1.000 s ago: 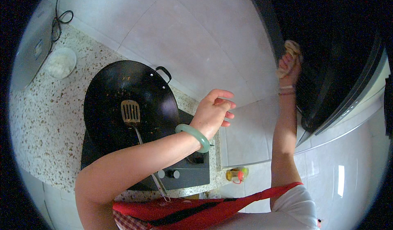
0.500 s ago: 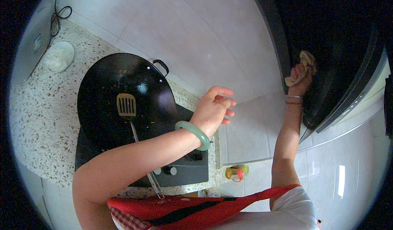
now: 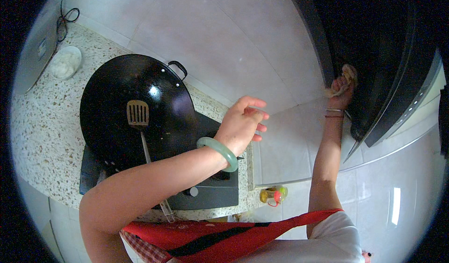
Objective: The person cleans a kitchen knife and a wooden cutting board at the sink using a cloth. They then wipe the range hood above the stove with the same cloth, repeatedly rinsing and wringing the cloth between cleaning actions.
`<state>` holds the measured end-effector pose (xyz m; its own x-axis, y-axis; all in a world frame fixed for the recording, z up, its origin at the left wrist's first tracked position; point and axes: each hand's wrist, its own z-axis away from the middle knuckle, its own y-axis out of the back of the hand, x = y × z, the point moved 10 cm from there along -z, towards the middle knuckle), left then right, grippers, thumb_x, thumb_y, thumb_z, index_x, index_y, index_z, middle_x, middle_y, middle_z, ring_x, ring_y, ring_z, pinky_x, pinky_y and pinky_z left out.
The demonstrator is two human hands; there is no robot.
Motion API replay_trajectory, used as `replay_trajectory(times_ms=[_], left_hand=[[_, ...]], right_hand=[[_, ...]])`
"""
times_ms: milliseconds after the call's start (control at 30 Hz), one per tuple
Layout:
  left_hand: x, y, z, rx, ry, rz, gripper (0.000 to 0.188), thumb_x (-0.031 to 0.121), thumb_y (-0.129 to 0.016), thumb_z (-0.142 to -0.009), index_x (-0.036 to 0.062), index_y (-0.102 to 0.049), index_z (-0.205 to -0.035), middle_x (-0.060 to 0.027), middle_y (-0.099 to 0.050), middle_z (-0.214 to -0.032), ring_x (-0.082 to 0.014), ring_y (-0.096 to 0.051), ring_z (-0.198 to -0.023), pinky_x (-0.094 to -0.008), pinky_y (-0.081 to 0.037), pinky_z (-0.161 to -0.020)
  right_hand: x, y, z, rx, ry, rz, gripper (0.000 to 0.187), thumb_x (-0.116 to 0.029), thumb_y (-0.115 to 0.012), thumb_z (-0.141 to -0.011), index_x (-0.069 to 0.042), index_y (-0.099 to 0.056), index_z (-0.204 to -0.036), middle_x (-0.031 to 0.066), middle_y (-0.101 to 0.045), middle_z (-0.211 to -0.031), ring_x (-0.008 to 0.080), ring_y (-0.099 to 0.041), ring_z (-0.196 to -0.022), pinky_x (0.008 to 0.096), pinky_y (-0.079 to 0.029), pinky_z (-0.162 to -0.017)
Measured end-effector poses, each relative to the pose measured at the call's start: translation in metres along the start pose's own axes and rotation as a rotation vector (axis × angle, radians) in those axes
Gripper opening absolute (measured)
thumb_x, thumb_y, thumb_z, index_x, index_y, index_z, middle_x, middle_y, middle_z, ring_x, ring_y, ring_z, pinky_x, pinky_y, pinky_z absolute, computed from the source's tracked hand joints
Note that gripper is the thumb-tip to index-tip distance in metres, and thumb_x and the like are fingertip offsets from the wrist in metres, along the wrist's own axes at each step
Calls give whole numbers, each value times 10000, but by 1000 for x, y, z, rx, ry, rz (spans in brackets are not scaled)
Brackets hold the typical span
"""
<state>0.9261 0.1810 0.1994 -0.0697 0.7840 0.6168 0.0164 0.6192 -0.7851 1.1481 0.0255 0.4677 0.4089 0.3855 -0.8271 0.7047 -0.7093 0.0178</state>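
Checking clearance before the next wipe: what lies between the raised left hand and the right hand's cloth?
In the head view, only bare wall tile lies between the left hand and the cloth that the right hand holds.

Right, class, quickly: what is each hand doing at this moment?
Left hand: open, fingers loosely curled, holding nothing, above the stove.
Right hand: closed on a pale cloth, against the dark hood.

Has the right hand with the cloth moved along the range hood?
Yes. The right hand with its cloth has slid down the dark range hood, toward its lower edge.
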Motion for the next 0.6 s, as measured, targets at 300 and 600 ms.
replay_trajectory(times_ms=[300,600], left_hand=[[-22,-27,-12,4,35,-11,277,64,-432,-894,58,-488,-1165,-71,-560,-1034,-134,-569,-805,-279,-489,-666],[-40,-37,-21,32,25,-23,280,74,-435,-887,55,-490,-1160,-73,-559,-1023,-126,-564,-792,-279,-486,-656]], right_hand=[[53,84,-29,328,-104,58,226,-308,-444,-936,-102,-516,-876,-29,-387,-616,96,-314,-494,253,-276,-434],[-11,92,2,10,82,177,226,-316,-445,-931,-111,-534,-901,-29,-391,-623,101,-317,-499,256,-270,-414]])
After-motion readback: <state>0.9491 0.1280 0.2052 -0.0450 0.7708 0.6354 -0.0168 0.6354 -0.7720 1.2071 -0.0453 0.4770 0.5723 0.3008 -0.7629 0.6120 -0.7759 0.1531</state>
